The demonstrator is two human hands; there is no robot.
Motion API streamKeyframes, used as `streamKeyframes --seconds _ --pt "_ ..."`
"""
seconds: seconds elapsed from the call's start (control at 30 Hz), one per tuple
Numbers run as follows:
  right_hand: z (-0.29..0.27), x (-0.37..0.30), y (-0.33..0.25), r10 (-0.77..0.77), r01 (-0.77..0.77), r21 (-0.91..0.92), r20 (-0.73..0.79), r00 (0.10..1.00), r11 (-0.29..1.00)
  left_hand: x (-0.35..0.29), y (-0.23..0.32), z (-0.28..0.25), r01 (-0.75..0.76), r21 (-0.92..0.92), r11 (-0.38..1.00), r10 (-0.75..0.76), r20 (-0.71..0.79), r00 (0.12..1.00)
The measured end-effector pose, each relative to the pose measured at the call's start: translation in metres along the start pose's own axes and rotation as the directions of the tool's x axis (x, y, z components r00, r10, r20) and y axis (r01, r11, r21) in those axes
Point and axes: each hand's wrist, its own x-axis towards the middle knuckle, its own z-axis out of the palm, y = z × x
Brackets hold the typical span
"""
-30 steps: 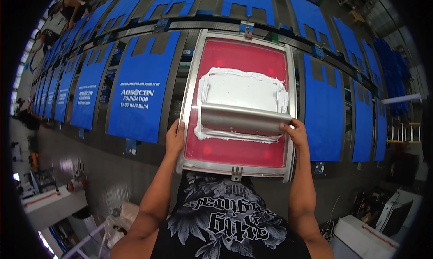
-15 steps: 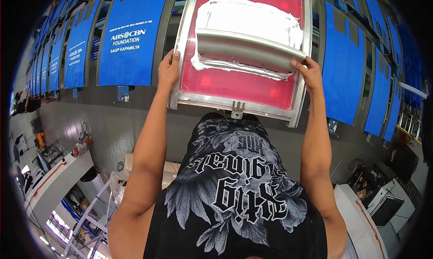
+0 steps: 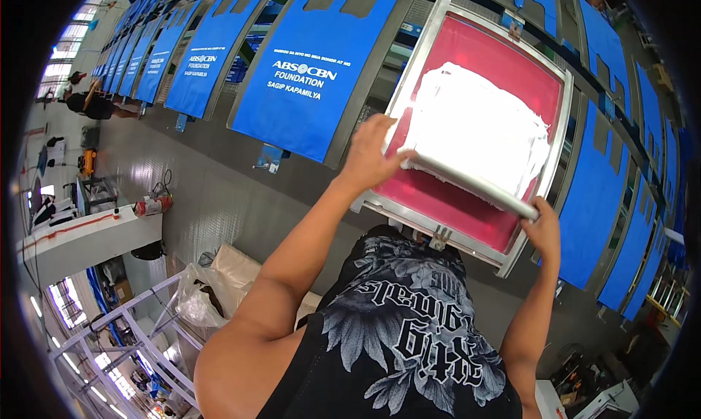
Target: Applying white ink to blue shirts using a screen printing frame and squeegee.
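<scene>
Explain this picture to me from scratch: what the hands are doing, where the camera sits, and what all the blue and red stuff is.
The camera sits on a person's head and looks down, so the black printed shirt and both bare arms rise from the lower edge. The wide lens bends straight lines.

The left hand and right hand each grip one end of a long metal scraper bar. The bar lies across a metal frame holding a red screen, smeared with thick white ink.

Beside the frame, flat blue bags with white lettering lie in a long row on the table. Far left, another person stands.
</scene>
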Motion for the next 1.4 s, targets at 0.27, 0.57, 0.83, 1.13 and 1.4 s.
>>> streamKeyframes --seconds 0.27,0.57,0.83,1.13,1.4 --pt "0.014 -0.009 -0.026 -0.155 0.146 -0.141 -0.058 0.986 0.979 0.051 0.044 0.004 -0.431 0.155 0.889 0.272 0.578 0.77" --pt "0.013 0.131 -0.008 -0.399 0.227 -0.502 -0.266 0.878 0.834 0.138 -0.011 0.073 -0.362 0.159 0.919 0.317 0.252 0.915" --pt "-0.027 -0.019 -0.042 -0.328 0.295 -0.24 -0.112 0.938 0.925 0.027 0.06 -0.004 -0.223 0.136 0.965 0.152 0.402 0.903" --pt "-0.073 0.146 -0.016 -0.395 0.274 -0.414 -0.242 0.886 0.868 0.186 0.042 0.058 -0.128 0.212 0.969 0.066 0.277 0.959" --pt "-0.043 0.016 -0.031 -0.26 0.227 -0.3 -0.073 0.963 0.926 0.074 0.061 -0.003 -0.169 0.204 0.964 0.043 0.509 0.86"
